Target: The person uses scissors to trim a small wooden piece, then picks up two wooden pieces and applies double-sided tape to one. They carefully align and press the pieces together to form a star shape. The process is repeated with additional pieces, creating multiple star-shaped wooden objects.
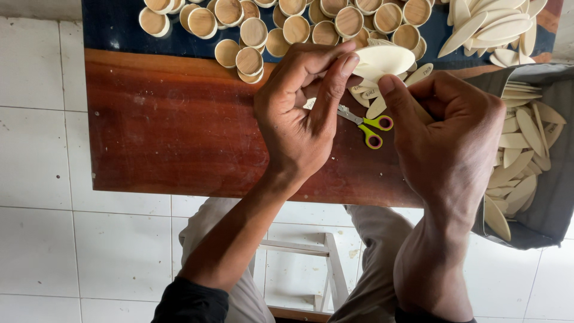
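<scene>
Over the bench (167,131), head view: we pinch one pale oval piece (385,60) between both thumbs and forefingers.
Left hand (302,113): closed on the piece's left edge.
Right hand (445,140): curled, thumb on its lower edge.
Risk: a thin piece may snap or slip onto the scissors (368,124).
Crowding: round cups (251,33) sit near; a nudge could scatter them.

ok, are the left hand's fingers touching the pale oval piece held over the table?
Touching. The head view shows the left hand with its fingers pressed on the edge of the pale oval piece, no gap; the right hand meets it from below.
</scene>
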